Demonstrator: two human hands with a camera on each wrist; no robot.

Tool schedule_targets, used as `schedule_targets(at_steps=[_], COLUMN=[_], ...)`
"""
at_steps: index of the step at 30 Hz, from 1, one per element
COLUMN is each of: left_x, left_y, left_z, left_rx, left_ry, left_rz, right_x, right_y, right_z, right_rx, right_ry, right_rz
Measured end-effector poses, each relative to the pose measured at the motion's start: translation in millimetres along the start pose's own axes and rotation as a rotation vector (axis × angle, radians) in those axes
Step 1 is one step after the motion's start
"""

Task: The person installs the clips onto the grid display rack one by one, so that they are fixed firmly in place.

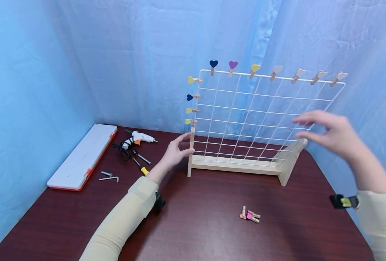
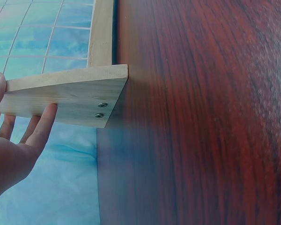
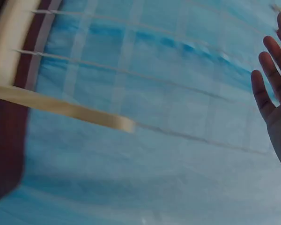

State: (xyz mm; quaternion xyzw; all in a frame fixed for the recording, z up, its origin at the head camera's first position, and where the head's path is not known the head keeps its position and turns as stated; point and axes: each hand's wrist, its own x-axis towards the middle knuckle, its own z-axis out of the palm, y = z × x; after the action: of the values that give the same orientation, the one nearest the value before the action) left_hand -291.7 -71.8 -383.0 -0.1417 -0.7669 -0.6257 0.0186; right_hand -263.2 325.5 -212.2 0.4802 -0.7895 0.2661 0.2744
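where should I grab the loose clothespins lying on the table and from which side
Pinch the clothespins across their long wooden sides, coming straight down from above. They lie flat in a small cluster on the table, with open space all round.

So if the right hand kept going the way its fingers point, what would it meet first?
Probably the white wire grid: the right hand is open, fingers pointing left across its right edge. Depth is unclear, so it could pass in front.

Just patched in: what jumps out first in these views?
A white wire grid on a wooden stand stands mid-table, heart clips along its top and left edges. The left hand touches its left foot; the right hand hovers open by its right side. Loose clips lie in front.
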Motion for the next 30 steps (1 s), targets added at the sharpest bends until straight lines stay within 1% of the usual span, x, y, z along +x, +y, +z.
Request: schedule_targets(at_steps=[2,4,6,7,10,13,15,16,18,21,24,28,30], left_x=[0.0,-0.1,0.0,0.1,-0.1,-0.3,-0.6,-0.7,-0.9,-1.0,-0.1,0.2,0.0], left_y=[-0.6,-0.6,-0.3,0.2,1.8,3.1,3.8,3.9,4.0,2.7,2.0,1.4,0.9], left_z=[0.1,0.2,0.2,0.0,-0.2,0.1,0.3,0.3,0.2,-0.4,-0.6,-0.7,-0.7], left_rx=[-0.001,0.001,0.003,0.004,0.002,-0.003,-0.007,-0.009,-0.014,-0.013,-0.009,0.000,0.001], left_ry=[0.000,0.001,0.000,0.000,-0.002,-0.005,-0.008,-0.009,-0.010,-0.007,-0.002,0.001,-0.002], left_rz=[0.000,-0.003,-0.002,-0.001,-0.002,-0.005,-0.008,-0.012,-0.014,-0.014,-0.007,-0.009,-0.012], right_x=[-19,-39,-62,-72,-95,-113,-122,-126,-133,-141,-144,-144,-144], right_y=[0,1,5,4,1,-8,-13,-15,-18,-20,-20,-21,-22], right_z=[24,49,74,86,119,146,160,166,175,184,188,191,192], right_rx=[-0.003,-0.009,-0.002,0.015,0.104,0.227,0.283,0.308,0.324,0.300,0.279,0.258,0.248], right_ry=[-0.069,-0.135,-0.199,-0.232,-0.285,-0.340,-0.395,-0.429,-0.478,-0.539,-0.551,-0.529,-0.526], right_rz=[0.037,0.098,0.157,0.176,0.166,0.114,0.080,0.079,0.054,0.064,0.050,0.027,0.038])
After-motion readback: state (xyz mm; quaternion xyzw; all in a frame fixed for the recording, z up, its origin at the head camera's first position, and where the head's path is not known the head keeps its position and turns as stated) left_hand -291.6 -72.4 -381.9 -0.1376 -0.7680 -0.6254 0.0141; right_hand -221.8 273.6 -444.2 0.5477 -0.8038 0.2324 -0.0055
